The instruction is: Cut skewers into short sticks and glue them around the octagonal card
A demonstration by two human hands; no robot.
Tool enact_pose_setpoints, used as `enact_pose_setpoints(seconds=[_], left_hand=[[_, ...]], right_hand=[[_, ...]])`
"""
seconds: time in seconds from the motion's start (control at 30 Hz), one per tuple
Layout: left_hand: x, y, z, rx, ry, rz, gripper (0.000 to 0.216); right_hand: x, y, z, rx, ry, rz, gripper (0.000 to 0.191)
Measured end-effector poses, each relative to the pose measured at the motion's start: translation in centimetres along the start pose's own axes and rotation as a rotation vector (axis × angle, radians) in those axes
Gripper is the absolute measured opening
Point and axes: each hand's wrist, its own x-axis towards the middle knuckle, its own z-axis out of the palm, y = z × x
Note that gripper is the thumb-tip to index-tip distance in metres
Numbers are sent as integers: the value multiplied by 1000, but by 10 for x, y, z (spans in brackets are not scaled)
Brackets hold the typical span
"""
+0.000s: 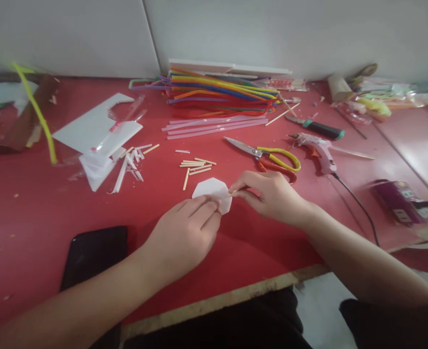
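A white many-sided piece point(211, 186), like card or foam board, is held just over the red table by my left hand point(190, 232). The fingers of that hand are closed over its near edge. At the piece's right edge, my right hand point(272, 196) has thumb and forefinger pinched on a short wooden stick point(231, 193), mostly hidden by the fingertips. Several more short sticks point(195, 166) lie loose just beyond the piece. Scissors point(259, 152) with one yellow and one red handle rest behind my right hand, blades pointing left.
A pink glue gun point(319, 150) with a trailing cord and a cutter knife point(323, 129) lie to the right. Pipe cleaners point(221, 92) and purple glue sticks point(214, 127) lie at the back. White board offcuts point(90, 121) are left; a black phone point(93, 254) lies by my left forearm.
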Motion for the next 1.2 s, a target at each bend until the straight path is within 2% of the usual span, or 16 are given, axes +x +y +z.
enact_pose_setpoints(seconds=[0.37, 0.9, 1.2], left_hand=[[-1, 0, 1, 0, 2, -10, 26], [3, 0, -2, -21, 12, -5, 28], [2, 0, -1, -5, 31, -6, 26]], right_hand=[[0, 0, 1, 2, 9, 19, 7], [-1, -1, 3, -61, 29, 23, 11], [0, 0, 2, 6, 31, 54, 5]])
